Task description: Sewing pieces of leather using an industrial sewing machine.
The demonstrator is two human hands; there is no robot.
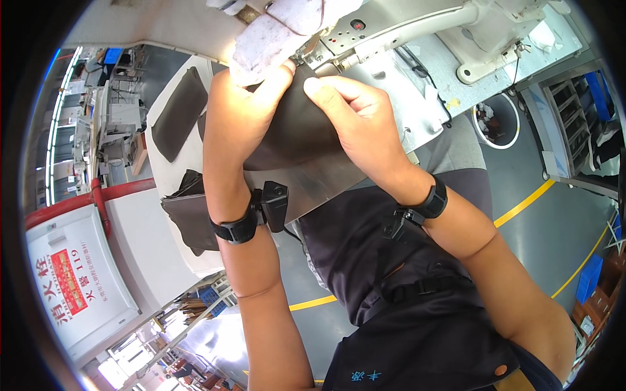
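Two bare hands work at one dark brown panel [297,133], which lies under the sewing machine [417,39] head, on the near metal plate [323,190]. Right hand [362,120]: thumb on top, fingers curled in close, narrow pinch on the panel's far edge; probably keeps that edge flat and lined up. Left hand [244,107]: thumb tip at the same edge, just left of the right thumb, close to the machine's foot area; other fingers mostly hidden, cannot tell if they grip or only press. Hands this close together likely give fine control of a small stretch of edge. White padded wrap [267,49] covers part of the machine head, maybe as protection; it blocks the contact point.

Left of the person, a pale side surface [190,155] carries a single dark piece [179,114] and a dark stack [189,212], apparently placed within easy left-hand reach. White-rimmed bin [515,130] stands past the bench [482,93], right side, loose bits inside.
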